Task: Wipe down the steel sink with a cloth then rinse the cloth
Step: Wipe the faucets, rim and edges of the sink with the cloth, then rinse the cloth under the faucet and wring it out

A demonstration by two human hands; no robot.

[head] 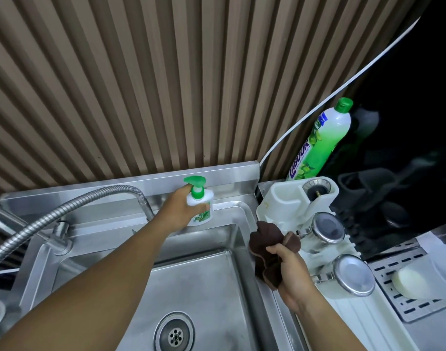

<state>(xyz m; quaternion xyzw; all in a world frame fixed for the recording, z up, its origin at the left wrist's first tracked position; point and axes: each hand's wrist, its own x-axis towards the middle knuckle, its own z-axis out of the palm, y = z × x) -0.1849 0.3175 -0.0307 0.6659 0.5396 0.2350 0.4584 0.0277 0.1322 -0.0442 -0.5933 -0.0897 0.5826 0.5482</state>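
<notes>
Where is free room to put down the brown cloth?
Bare: the sink floor around the drain, and the back ledge left of the pump bottle in the left hand, behind the hose. Crowded: right of the sink, where the white rack, two jars and the green bottle stand beside the cloth in the right hand.

The left hand (177,210) is seen wrapped round a small pump bottle (200,211) at the back ledge of the steel sink (217,287), with a finger laid against the green pump head. A crumpled brown cloth (266,245) is gripped in the right hand (290,271) over the sink's right rim. A round drain (175,335) is set in the basin floor. A flexible metal hose (77,206) is arched over the left side. A tall green bottle (320,140) is leaned against the slatted wall (140,97) behind a white rack (285,198).
</notes>
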